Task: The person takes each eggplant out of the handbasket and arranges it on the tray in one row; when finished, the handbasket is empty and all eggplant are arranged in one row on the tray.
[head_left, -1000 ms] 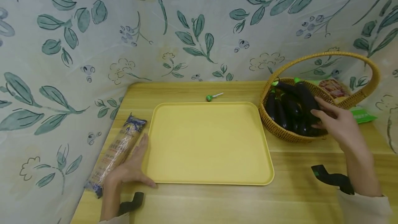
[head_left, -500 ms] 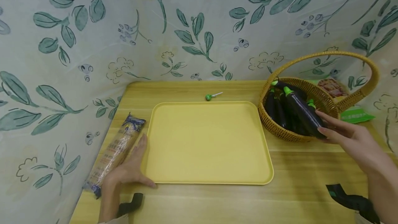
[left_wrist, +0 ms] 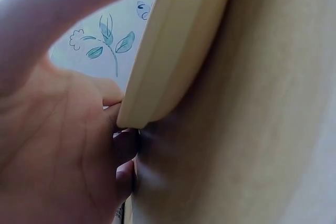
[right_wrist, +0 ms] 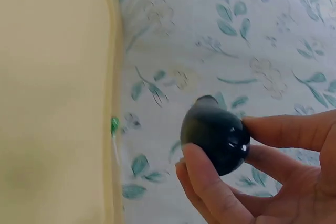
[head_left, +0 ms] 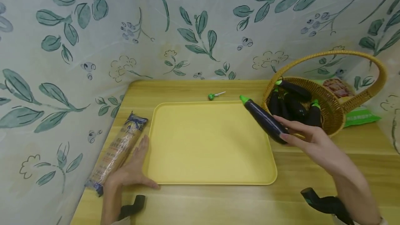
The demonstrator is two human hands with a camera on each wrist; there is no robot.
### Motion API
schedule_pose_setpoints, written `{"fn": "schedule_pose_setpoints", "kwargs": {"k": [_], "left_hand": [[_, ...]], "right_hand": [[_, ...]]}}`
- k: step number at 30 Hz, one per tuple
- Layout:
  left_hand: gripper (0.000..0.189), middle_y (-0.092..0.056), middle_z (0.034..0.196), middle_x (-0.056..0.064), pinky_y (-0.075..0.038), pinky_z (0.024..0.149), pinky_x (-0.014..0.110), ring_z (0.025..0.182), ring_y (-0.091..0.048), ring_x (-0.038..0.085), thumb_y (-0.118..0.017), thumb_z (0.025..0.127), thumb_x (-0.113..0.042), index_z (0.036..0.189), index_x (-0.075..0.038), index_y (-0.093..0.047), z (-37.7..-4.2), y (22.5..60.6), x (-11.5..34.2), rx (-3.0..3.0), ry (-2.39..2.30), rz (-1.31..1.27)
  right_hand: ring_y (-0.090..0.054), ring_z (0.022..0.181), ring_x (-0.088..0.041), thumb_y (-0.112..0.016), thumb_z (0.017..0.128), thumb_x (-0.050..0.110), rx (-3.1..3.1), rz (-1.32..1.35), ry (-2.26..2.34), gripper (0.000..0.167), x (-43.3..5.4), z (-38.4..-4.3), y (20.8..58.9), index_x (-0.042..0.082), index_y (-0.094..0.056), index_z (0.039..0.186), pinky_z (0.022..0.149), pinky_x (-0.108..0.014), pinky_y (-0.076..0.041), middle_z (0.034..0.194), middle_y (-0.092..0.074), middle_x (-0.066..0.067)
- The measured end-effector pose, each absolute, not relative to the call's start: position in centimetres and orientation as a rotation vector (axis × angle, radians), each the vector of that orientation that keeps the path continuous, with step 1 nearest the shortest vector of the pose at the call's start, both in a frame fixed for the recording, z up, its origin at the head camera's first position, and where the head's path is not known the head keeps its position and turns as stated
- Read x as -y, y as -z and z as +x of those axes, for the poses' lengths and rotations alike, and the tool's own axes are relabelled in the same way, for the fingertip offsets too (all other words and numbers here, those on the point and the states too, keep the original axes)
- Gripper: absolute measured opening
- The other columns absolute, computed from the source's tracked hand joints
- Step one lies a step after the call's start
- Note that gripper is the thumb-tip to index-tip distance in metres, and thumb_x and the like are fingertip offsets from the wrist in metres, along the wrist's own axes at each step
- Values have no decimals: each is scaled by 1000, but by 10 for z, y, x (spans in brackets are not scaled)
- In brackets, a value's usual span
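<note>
My right hand (head_left: 315, 141) pinches the blunt end of a dark purple eggplant (head_left: 264, 119), whose green stem points up and left over the right part of a yellow tray (head_left: 209, 145). In the right wrist view the eggplant (right_wrist: 215, 137) is seen end-on between thumb and fingers. A wicker basket (head_left: 339, 115) behind holds several more eggplants (head_left: 295, 107). At the tray's left side my left hand (head_left: 131, 169) rests with fingers spread, thumb by the near left corner. The left wrist view shows the palm (left_wrist: 58, 145) beside the tray's edge (left_wrist: 173, 45).
A long clear packet with blue ends (head_left: 117, 152) lies left of the tray. Behind the tray is a green lollipop (head_left: 211, 96). A green package (head_left: 362, 115) sits behind the basket, whose tall handle (head_left: 331, 54) arches up. Floral cloth (head_left: 140, 37) stands behind the table.
My right hand has lifted one eggplant out of the basket and carried it left to the tray's right edge. The left hand has stayed at the tray's left side.
</note>
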State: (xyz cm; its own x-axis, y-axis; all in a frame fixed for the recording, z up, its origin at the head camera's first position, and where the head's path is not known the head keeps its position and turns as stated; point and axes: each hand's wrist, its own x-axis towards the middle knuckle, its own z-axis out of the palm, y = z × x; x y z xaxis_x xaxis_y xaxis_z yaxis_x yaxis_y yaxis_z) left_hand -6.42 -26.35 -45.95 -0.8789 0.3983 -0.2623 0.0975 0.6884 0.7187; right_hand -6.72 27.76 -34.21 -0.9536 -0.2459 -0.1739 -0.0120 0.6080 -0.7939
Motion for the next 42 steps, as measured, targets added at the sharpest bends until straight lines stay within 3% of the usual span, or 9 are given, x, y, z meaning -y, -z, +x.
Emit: {"fn": "schedule_pose_setpoints", "kwargs": {"k": [4,6,14,17,21,24,30,35,42], "left_hand": [[166,27,168,22,10,124,70,157,21,45,-100,56,-44,161,-3,21,-65,460,262,-2486,-1055,391],[165,27,168,22,10,125,69,157,21,45,-100,56,-44,161,-3,21,-66,461,260,-2485,-1063,395],[167,25,169,22,8,127,67,158,19,42,-100,54,-47,161,-1,19,-70,464,255,-2513,-1035,410],[168,25,169,21,8,127,66,159,19,41,-100,53,-49,161,-2,20,-69,465,255,-2520,-1029,410],[168,26,169,20,8,127,66,159,19,41,-99,53,-50,161,-2,20,-68,464,256,-2523,-1023,401],[169,26,169,20,8,127,65,159,19,41,-99,52,-50,161,-2,20,-67,463,257,-2523,-1022,389],[170,25,170,21,7,128,65,159,19,40,-100,51,-51,161,-2,19,-65,463,259,-2527,-1019,369],[169,25,170,21,7,128,65,159,20,40,-100,52,-49,162,-2,19,-64,463,261,-2516,-1032,359],[168,26,169,22,7,127,66,159,20,41,-100,53,-49,161,-1,19,-64,462,262,-2514,-1024,352]], "right_hand": [[-61,128,-41,-59,106,26,-2524,-265,1342,54,-215,-88,350,20,-44,158,86,-25,-58,159,-46,-22],[-65,118,-36,-60,106,24,-2498,-285,1364,53,-184,-100,361,18,-46,157,83,-28,-59,155,-50,-22],[-64,112,-33,-63,101,19,-2502,-336,1371,48,-81,-137,401,16,-57,149,65,-26,-53,146,-60,-19],[-64,71,-18,-63,100,16,-2514,-339,1379,47,-52,-141,409,12,-59,146,48,-20,-42,96,-75,-13],[-28,39,-6,-62,98,9,-2572,-355,1366,47,-19,-142,421,5,-59,144,36,-16,-26,90,-72,-19],[-35,48,-9,-63,96,8,-2670,-343,1313,46,-1,-142,427,3,-61,142,38,-15,-29,127,-65,-31],[-56,80,-22,-66,96,11,-2815,-382,1122,45,23,-139,431,6,-63,141,45,-17,-34,114,-69,-23],[-52,79,-20,-69,97,19,-2780,-484,1073,53,34,-137,434,6,-57,147,48,-18,-37,109,-66,-21],[-49,76,-14,-64,102,24,-2609,-629,1103,57,41,-140,436,11,-47,155,57,-18,-42,125,-64,-23]]}}
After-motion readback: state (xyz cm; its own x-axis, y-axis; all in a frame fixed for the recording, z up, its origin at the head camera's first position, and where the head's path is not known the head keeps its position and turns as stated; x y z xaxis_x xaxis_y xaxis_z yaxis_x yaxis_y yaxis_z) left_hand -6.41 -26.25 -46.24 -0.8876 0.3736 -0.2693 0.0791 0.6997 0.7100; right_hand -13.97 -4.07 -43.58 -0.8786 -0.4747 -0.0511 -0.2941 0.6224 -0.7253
